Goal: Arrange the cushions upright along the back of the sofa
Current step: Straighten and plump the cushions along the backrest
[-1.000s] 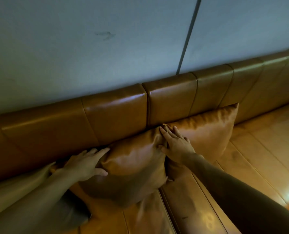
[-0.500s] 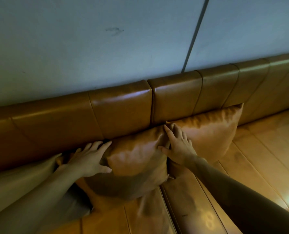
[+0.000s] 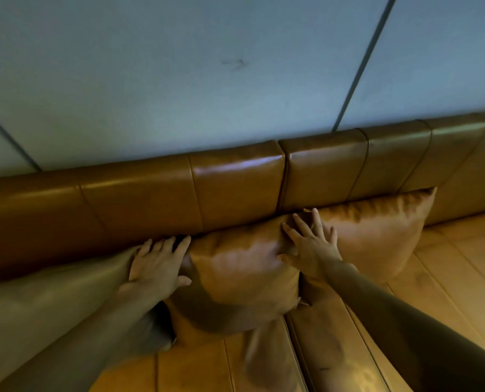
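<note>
Three tan leather cushions lean against the sofa back (image 3: 235, 176). The middle cushion (image 3: 241, 273) stands between my two hands. My left hand (image 3: 157, 267) lies flat, fingers spread, at the cushion's left edge, partly over the left cushion (image 3: 51, 295). Flat on the middle cushion's upper right corner rests my right hand (image 3: 310, 247), fingers apart, where that corner meets the right cushion (image 3: 377, 230). Neither hand grips anything.
The tan leather seat (image 3: 448, 278) stretches to the right and toward me. A pale wall (image 3: 207, 66) with dark seams rises directly behind the sofa back.
Both hands have slid a little up and back on the cushions, pressing the middle cushion closer against the sofa back. My view has shifted slightly to the left.
</note>
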The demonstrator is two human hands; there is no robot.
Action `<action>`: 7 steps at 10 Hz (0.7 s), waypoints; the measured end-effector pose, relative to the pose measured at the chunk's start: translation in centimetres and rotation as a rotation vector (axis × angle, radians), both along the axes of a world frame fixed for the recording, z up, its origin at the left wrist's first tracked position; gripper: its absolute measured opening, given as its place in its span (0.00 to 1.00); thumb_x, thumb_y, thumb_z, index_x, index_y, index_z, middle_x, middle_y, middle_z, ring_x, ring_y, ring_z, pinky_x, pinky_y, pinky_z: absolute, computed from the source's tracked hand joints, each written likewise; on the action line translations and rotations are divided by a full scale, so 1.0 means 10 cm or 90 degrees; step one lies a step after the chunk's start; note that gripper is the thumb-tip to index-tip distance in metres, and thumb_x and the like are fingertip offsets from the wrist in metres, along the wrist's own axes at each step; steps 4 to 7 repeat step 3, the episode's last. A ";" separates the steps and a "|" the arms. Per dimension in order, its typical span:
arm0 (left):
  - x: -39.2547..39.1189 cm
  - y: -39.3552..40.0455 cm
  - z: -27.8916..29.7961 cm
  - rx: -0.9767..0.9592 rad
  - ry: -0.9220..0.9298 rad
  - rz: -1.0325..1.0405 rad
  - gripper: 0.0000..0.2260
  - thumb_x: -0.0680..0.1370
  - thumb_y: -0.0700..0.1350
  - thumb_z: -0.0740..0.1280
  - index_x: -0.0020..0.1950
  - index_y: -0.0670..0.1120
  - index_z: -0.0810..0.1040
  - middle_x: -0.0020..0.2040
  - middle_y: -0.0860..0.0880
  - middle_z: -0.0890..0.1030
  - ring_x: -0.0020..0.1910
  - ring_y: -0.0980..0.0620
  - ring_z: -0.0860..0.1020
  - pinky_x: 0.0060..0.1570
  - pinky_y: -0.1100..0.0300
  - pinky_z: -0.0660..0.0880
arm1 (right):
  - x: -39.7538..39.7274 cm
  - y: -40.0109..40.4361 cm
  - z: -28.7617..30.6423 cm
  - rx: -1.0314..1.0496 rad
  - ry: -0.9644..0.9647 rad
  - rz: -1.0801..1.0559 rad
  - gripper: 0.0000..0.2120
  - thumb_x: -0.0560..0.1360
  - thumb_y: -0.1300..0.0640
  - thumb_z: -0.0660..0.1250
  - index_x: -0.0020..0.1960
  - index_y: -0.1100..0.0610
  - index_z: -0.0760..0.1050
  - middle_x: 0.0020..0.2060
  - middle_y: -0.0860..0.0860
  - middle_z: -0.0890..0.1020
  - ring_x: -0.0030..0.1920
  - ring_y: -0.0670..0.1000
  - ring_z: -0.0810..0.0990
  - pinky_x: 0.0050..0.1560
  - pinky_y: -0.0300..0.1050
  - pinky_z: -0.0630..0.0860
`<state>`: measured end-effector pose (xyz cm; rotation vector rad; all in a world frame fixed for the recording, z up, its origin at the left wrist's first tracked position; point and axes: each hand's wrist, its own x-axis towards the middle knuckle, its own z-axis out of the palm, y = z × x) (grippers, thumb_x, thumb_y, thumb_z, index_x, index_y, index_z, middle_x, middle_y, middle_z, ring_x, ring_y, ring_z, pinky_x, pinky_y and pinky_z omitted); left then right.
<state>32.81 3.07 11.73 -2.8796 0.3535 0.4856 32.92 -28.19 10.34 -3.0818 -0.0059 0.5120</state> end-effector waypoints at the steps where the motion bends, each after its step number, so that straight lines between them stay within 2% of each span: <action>1: -0.08 0.01 0.15 -0.024 -0.008 0.023 0.35 0.77 0.62 0.60 0.79 0.52 0.49 0.78 0.48 0.58 0.77 0.46 0.57 0.75 0.48 0.52 | -0.03 0.07 0.14 0.052 0.019 -0.044 0.37 0.77 0.35 0.59 0.79 0.45 0.46 0.80 0.49 0.43 0.77 0.60 0.32 0.72 0.72 0.46; 2: -0.15 0.04 0.41 -0.073 -0.011 0.041 0.30 0.78 0.61 0.58 0.77 0.53 0.55 0.77 0.50 0.61 0.75 0.46 0.60 0.73 0.48 0.57 | -0.12 0.17 0.32 0.109 0.005 -0.081 0.35 0.77 0.38 0.60 0.79 0.47 0.50 0.80 0.49 0.46 0.78 0.59 0.37 0.72 0.70 0.49; 3: -0.26 0.05 0.82 -0.191 0.023 0.059 0.27 0.78 0.62 0.58 0.76 0.56 0.60 0.75 0.52 0.66 0.73 0.48 0.65 0.70 0.49 0.63 | -0.36 0.28 0.57 0.187 -0.035 -0.088 0.29 0.78 0.39 0.59 0.75 0.48 0.59 0.78 0.50 0.56 0.77 0.59 0.50 0.71 0.66 0.56; 7: -0.26 0.05 0.82 -0.191 0.023 0.059 0.27 0.78 0.62 0.58 0.76 0.56 0.60 0.75 0.52 0.66 0.73 0.48 0.65 0.70 0.49 0.63 | -0.36 0.28 0.57 0.187 -0.035 -0.088 0.29 0.78 0.39 0.59 0.75 0.48 0.59 0.78 0.50 0.56 0.77 0.59 0.50 0.71 0.66 0.56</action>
